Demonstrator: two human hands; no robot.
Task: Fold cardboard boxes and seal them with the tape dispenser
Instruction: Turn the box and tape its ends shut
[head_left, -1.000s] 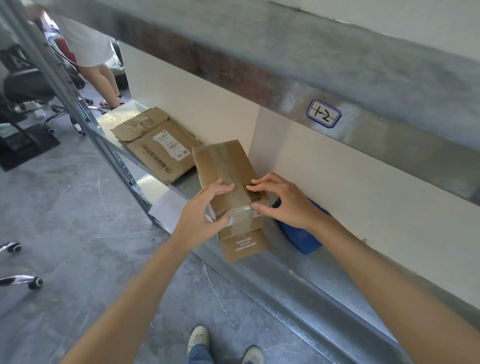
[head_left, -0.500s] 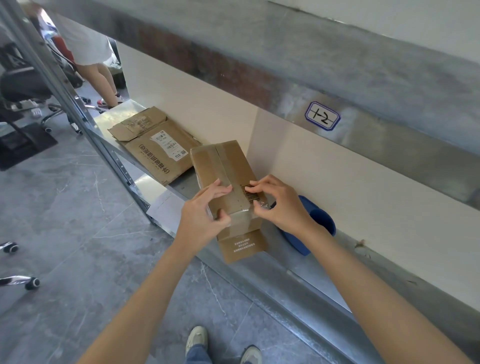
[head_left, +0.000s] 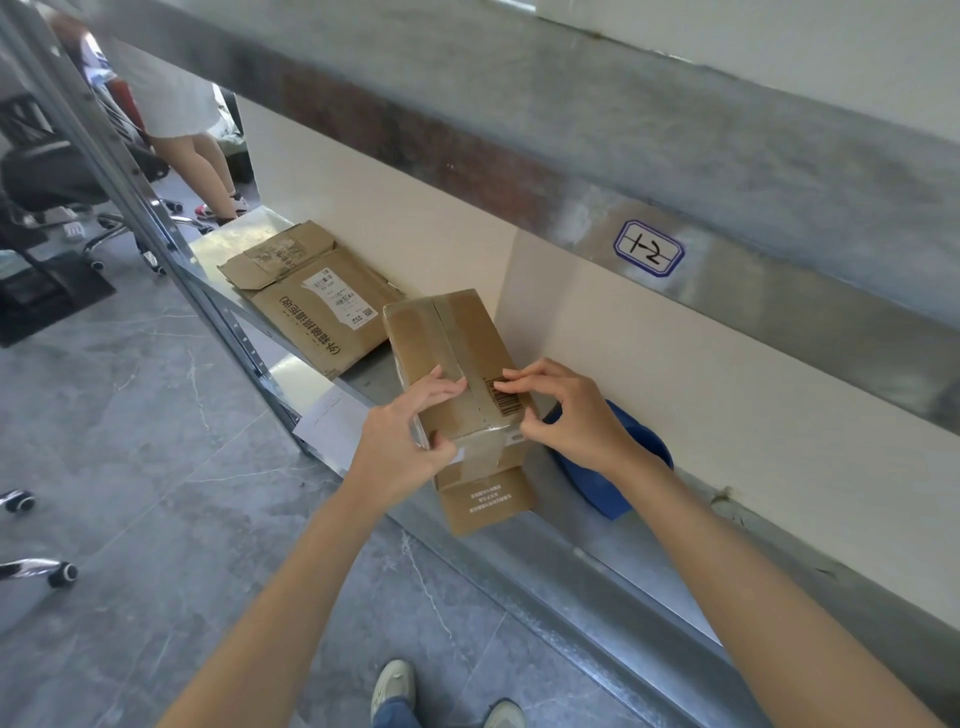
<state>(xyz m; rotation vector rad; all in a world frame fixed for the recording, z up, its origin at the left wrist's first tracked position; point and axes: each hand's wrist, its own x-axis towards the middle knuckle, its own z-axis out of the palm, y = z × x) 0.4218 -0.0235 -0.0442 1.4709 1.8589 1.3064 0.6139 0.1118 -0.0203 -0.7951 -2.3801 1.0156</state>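
Squarely between left hand (head_left: 402, 447) and right hand (head_left: 574, 418) sits the cardboard box (head_left: 452, 343).

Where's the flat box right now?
In the head view, the flat box lies on the shelf at centre-left. It is just beyond and to the left of the taped box, near the wall.

Packing storeroom: labelled steel shelving (head_left: 597, 566), flattened cartons (head_left: 311, 301).
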